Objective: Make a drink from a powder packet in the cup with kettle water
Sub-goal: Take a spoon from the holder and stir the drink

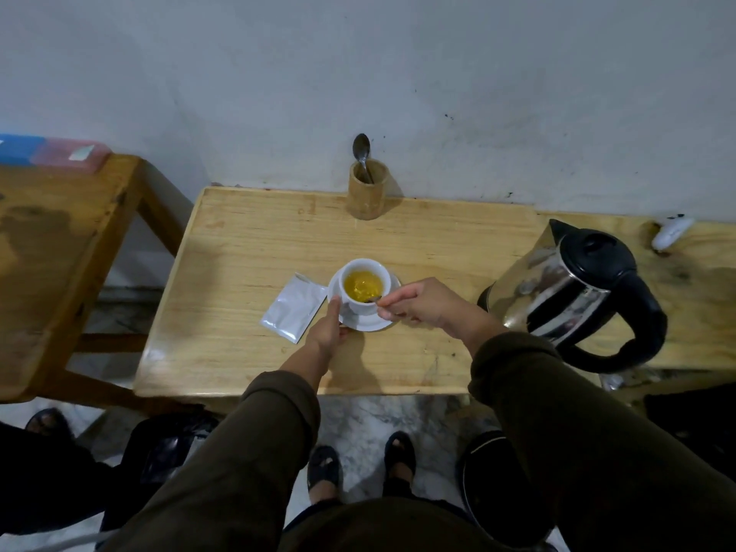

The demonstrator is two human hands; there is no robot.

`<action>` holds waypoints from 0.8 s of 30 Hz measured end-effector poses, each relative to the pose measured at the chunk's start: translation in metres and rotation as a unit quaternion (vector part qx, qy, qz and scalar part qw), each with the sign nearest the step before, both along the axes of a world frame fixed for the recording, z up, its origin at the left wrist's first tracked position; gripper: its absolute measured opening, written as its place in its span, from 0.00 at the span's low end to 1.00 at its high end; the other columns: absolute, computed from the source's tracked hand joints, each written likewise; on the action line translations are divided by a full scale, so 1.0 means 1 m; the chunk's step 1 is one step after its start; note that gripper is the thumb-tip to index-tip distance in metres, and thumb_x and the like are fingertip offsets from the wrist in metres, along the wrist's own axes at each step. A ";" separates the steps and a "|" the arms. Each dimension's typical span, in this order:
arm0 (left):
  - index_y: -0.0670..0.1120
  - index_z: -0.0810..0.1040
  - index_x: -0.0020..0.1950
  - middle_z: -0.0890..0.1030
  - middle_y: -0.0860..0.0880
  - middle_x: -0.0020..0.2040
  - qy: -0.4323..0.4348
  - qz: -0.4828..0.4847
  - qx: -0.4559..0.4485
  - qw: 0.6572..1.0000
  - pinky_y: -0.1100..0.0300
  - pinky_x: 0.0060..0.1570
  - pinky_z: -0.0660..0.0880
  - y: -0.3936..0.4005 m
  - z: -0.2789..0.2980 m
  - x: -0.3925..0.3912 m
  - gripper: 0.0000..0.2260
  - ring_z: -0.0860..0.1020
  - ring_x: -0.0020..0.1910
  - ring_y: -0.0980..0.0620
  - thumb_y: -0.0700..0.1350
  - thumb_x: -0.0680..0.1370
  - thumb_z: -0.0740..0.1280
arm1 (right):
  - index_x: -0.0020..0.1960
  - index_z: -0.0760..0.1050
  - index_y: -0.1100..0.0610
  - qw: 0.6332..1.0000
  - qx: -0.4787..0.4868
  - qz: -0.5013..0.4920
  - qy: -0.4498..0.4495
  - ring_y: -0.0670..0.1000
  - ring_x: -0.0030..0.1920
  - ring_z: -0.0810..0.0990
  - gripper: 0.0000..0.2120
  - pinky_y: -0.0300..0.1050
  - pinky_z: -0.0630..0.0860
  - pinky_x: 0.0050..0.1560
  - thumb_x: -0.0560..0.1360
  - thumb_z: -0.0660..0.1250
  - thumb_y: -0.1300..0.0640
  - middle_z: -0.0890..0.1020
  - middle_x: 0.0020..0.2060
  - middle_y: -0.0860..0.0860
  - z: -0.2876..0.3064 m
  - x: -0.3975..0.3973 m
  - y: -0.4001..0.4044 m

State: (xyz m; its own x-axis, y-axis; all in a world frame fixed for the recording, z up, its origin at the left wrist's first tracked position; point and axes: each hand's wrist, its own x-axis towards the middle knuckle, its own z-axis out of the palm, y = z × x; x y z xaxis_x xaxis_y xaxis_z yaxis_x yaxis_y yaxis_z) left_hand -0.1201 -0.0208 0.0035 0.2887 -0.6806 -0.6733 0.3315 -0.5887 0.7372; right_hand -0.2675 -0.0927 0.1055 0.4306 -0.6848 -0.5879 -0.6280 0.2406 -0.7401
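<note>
Right hand (418, 302) has its fingers pinched shut around a small spoon (378, 300), handle running off toward the right and the bowl dipped over the cup's near-right rim, so it looks like stirring is the step going on. Left hand (328, 330) is loosely curled, thumb and fingertips resting on the near-left rim of the saucer (370, 322), just steadying it rather than gripping hard.

Biggest thing around is the wooden table (247, 344), with the steel and black kettle (577, 288) parked near its right edge, handle pointing toward the person. A bamboo holder (366, 193) with another spoon sits at the back edge against the wall. The silver powder packet (294, 306) lies flat just left of the saucer, looking opened at its top.

Then the white cup (364, 286), roughly mid-table on the saucer, full of yellow liquid with what look like unmixed clumps. Cup sits right between both hands, slightly ahead of them. Probably a bit more stirring and it's done. Spill risk seems low with that saucer held.
</note>
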 end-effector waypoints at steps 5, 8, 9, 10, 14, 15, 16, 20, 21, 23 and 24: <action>0.46 0.74 0.66 0.79 0.41 0.62 0.000 -0.028 0.028 0.999 0.48 0.68 0.70 0.002 0.001 0.004 0.32 0.76 0.62 0.44 0.68 0.75 0.52 | 0.48 0.84 0.57 0.999 0.021 -0.031 -0.002 0.42 0.38 0.77 0.08 0.37 0.69 0.38 0.71 0.69 0.63 0.84 0.34 0.45 0.002 -0.006 0.012; 0.47 0.74 0.66 0.79 0.42 0.61 -0.008 -0.043 0.035 0.998 0.48 0.68 0.70 0.003 0.004 0.005 0.34 0.77 0.61 0.44 0.70 0.74 0.50 | 0.48 0.83 0.61 0.997 0.039 -0.064 -0.016 0.43 0.39 0.78 0.09 0.39 0.70 0.40 0.72 0.68 0.58 0.84 0.36 0.48 0.002 -0.006 0.021; 0.47 0.74 0.66 0.79 0.42 0.60 -0.009 -0.046 0.034 0.998 0.48 0.68 0.70 0.004 0.005 0.005 0.34 0.77 0.61 0.44 0.70 0.74 0.50 | 0.45 0.84 0.60 0.997 0.039 -0.066 -0.019 0.44 0.40 0.79 0.08 0.40 0.70 0.41 0.72 0.69 0.56 0.85 0.35 0.47 0.000 -0.007 0.023; 0.46 0.74 0.66 0.80 0.43 0.60 -0.011 -0.049 0.034 0.998 0.48 0.68 0.70 0.004 0.004 0.005 0.35 0.77 0.61 0.44 0.71 0.73 0.50 | 0.40 0.83 0.57 0.997 0.033 -0.063 -0.020 0.45 0.41 0.79 0.06 0.40 0.70 0.41 0.72 0.70 0.55 0.85 0.34 0.46 -0.001 -0.008 0.026; 0.47 0.76 0.66 0.81 0.43 0.60 -0.016 -0.050 0.030 0.998 0.48 0.68 0.70 0.005 0.001 0.007 0.39 0.78 0.60 0.45 0.73 0.71 0.50 | 0.39 0.81 0.50 0.998 0.015 -0.063 -0.009 0.43 0.39 0.78 0.09 0.37 0.69 0.37 0.73 0.68 0.61 0.84 0.28 0.40 -0.006 -0.011 0.034; 0.46 0.76 0.65 0.80 0.42 0.60 -0.017 -0.048 0.033 0.998 0.48 0.68 0.70 0.005 0.002 0.007 0.38 0.78 0.60 0.45 0.73 0.71 0.51 | 0.39 0.80 0.50 0.998 0.015 -0.067 -0.007 0.44 0.38 0.78 0.09 0.37 0.68 0.35 0.72 0.68 0.63 0.84 0.27 0.41 -0.009 -0.011 0.036; 0.46 0.76 0.65 0.80 0.42 0.60 -0.015 -0.046 0.035 0.998 0.48 0.68 0.70 0.006 0.004 0.007 0.38 0.77 0.60 0.44 0.73 0.72 0.51 | 0.39 0.79 0.51 0.997 0.016 -0.074 -0.005 0.45 0.38 0.78 0.08 0.38 0.68 0.34 0.72 0.69 0.63 0.84 0.27 0.42 -0.010 -0.012 0.038; 0.45 0.75 0.65 0.79 0.42 0.60 -0.017 -0.044 0.045 0.998 0.49 0.68 0.70 0.006 0.005 0.007 0.36 0.77 0.59 0.45 0.71 0.73 0.52 | 0.40 0.72 0.52 0.993 0.026 -0.114 -0.005 0.47 0.37 0.77 0.10 0.39 0.65 0.32 0.71 0.70 0.65 0.83 0.32 0.48 -0.021 -0.017 0.046; 0.45 0.75 0.65 0.79 0.42 0.60 -0.018 -0.041 0.045 0.998 0.49 0.68 0.70 0.006 0.005 0.007 0.37 0.77 0.58 0.45 0.72 0.72 0.52 | 0.40 0.72 0.52 0.992 0.031 -0.122 -0.006 0.47 0.37 0.76 0.10 0.39 0.65 0.32 0.71 0.69 0.65 0.83 0.33 0.49 -0.023 -0.019 0.047; 0.45 0.76 0.65 0.80 0.42 0.61 -0.021 -0.038 0.041 0.998 0.48 0.68 0.70 0.005 0.001 0.007 0.39 0.78 0.58 0.45 0.73 0.71 0.51 | 0.41 0.73 0.51 0.990 0.037 -0.135 -0.001 0.47 0.38 0.76 0.09 0.39 0.66 0.35 0.72 0.69 0.64 0.83 0.35 0.49 -0.028 -0.023 0.049; 0.45 0.77 0.64 0.80 0.42 0.61 -0.024 -0.037 0.038 0.998 0.48 0.68 0.70 0.005 0.000 0.006 0.39 0.78 0.59 0.45 0.74 0.71 0.50 | 0.41 0.74 0.52 0.988 0.038 -0.147 -0.002 0.46 0.38 0.76 0.09 0.38 0.67 0.35 0.72 0.69 0.65 0.83 0.34 0.48 -0.030 -0.025 0.051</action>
